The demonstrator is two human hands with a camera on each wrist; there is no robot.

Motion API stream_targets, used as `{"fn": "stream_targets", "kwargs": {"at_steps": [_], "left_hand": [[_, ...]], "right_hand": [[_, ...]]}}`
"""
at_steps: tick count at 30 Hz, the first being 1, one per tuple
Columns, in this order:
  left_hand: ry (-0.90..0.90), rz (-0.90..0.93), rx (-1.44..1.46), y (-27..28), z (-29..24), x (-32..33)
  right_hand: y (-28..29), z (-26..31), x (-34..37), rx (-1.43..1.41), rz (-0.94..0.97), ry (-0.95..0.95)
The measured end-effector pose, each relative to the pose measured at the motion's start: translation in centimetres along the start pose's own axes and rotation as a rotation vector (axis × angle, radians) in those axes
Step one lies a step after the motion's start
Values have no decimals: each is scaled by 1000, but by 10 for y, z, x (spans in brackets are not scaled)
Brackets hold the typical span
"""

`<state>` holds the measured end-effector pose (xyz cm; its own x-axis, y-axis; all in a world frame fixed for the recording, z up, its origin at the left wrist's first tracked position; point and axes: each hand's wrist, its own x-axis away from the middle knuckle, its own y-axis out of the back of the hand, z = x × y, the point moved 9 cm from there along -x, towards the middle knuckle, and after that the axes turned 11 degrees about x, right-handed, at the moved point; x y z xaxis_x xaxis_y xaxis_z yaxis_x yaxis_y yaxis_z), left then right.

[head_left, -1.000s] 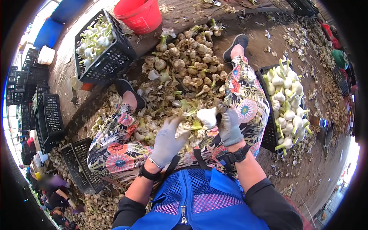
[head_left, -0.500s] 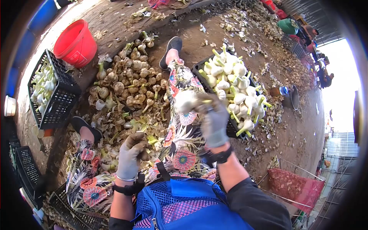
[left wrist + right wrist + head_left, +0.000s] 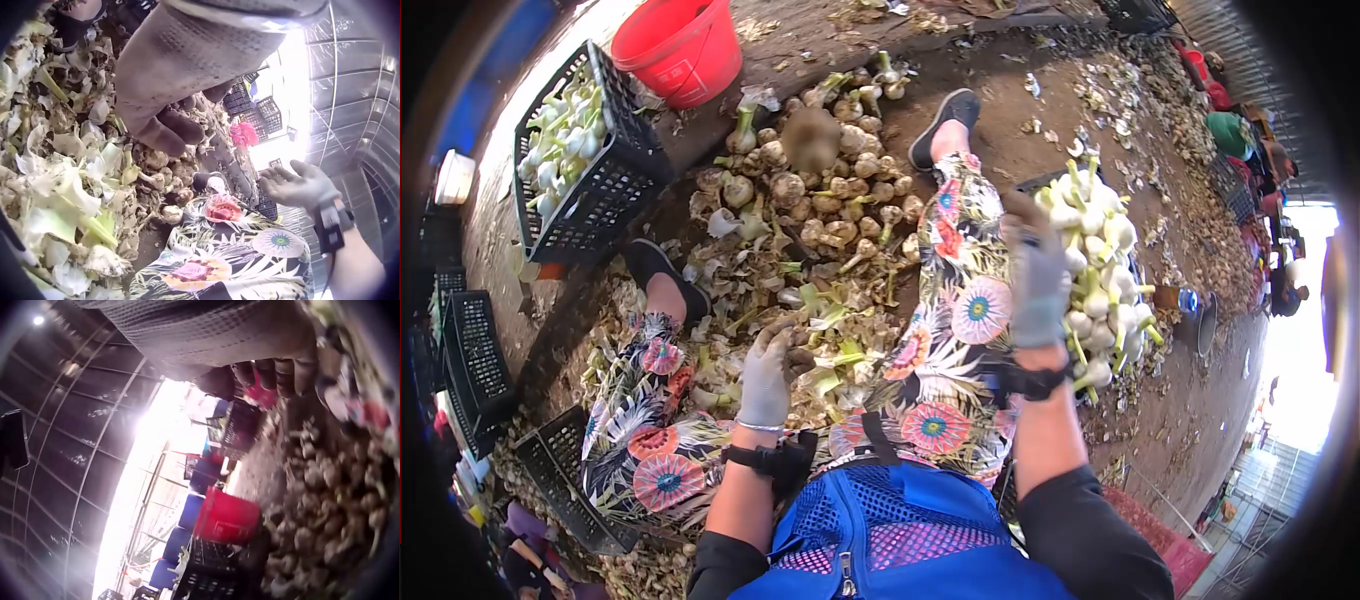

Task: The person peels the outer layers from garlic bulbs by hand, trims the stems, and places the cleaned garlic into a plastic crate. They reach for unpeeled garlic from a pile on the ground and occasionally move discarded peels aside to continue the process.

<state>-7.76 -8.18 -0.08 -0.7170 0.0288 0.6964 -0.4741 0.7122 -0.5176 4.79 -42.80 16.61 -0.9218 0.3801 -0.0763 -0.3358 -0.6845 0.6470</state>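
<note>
My gloved left hand (image 3: 767, 375) hovers above a heap of garlic peelings and cut leaves (image 3: 825, 345). Its fingers curl loosely around nothing, as the left wrist view also shows. The gloved right hand (image 3: 1038, 290), blurred by motion, is beside the crateful of cleaned white garlic bulbs (image 3: 1100, 235) on the right. No bulb shows in it; in the left wrist view this right hand (image 3: 303, 187) has its fingers spread out. Between the feet lies a pile of unpeeled, soil-stained garlic bulbs (image 3: 840, 195).
A black crate of cleaned garlic (image 3: 590, 170) stands front left, next to a red bucket (image 3: 685, 55). More black crates (image 3: 475, 345) stand at far left. A bottle with a blue cap (image 3: 1178, 298) is beyond the right crate. Other people (image 3: 1285, 250) are at the far right.
The white garlic bulb, first between both hands, then carried rightward in the right hand, is no longer in it. The left hand has stayed over the peelings. The head view has swung right and partly back.
</note>
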Motion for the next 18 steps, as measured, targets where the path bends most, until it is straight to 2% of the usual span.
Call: {"fn": "stream_targets", "kwargs": {"at_steps": [1, 2, 4, 5, 6, 8, 12, 15, 16, 17, 18], "left_hand": [[4, -4, -4, -3, -1, -3], [10, -11, -4, -5, -2, -5], [7, -39, 4, -1, -4, -6], [-11, -21, 4, 1, -6, -7], [-29, 0, 5, 1, -9, -7], [-19, -25, 19, 6, -13, -10], [17, -108, 38, 17, -10, -22], [23, -88, 13, 17, -8, -28], [17, -100, 13, 18, -10, -28], [34, -104, 6, 16, -9, -27], [51, -102, 1, 14, -8, -27]], "right_hand": [[-58, 2, 6, -370, 137, -140], [-119, -30, 10, -590, 225, -387], [-225, -118, 25, -717, 125, -716], [-256, -173, 47, -369, 108, -811], [-268, -208, 67, -16, 87, -881], [-226, -182, 97, 213, -3, -945], [-209, -244, 69, 322, -222, -471], [-224, -234, 31, 362, -19, -525], [-223, -221, 22, 356, -93, -386], [-230, -237, 29, 276, 14, -565], [-230, -223, 36, 196, 118, -739]]}}
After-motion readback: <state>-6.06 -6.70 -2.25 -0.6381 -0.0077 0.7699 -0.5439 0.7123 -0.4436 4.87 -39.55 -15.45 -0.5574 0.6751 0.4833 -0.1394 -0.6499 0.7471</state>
